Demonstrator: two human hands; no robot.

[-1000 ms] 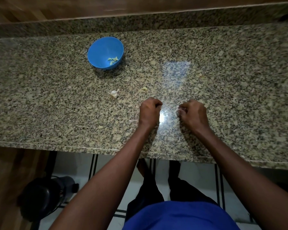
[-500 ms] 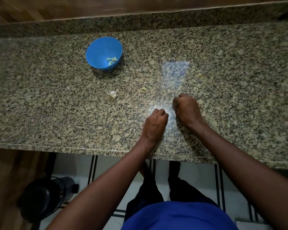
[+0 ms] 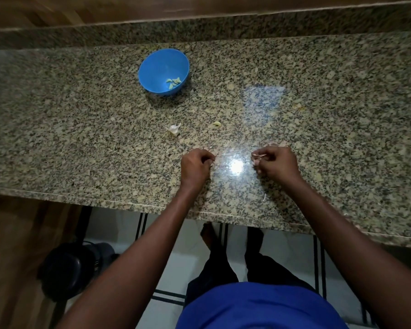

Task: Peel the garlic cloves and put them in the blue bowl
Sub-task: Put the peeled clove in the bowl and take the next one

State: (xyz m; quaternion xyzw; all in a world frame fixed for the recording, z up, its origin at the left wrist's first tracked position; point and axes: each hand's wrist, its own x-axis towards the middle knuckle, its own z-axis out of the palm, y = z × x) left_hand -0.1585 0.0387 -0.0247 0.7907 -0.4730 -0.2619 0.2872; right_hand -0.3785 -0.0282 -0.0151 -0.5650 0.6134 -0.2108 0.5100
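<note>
Pinched in the right hand [image 3: 277,162], a small pale papery garlic clove [image 3: 258,157] could slip; left hand [image 3: 196,165] curls, contents unclear.

Single head view, looking steeply down at granite counter [image 3: 318,67], near.

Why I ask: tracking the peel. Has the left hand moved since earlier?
Yes. The left hand moved left, toward the loose garlic piece on the counter.

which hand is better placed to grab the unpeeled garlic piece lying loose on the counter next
Left. The left hand sits nearer the unpeeled garlic piece; the right hand is farther and pinches a skin scrap.
</note>
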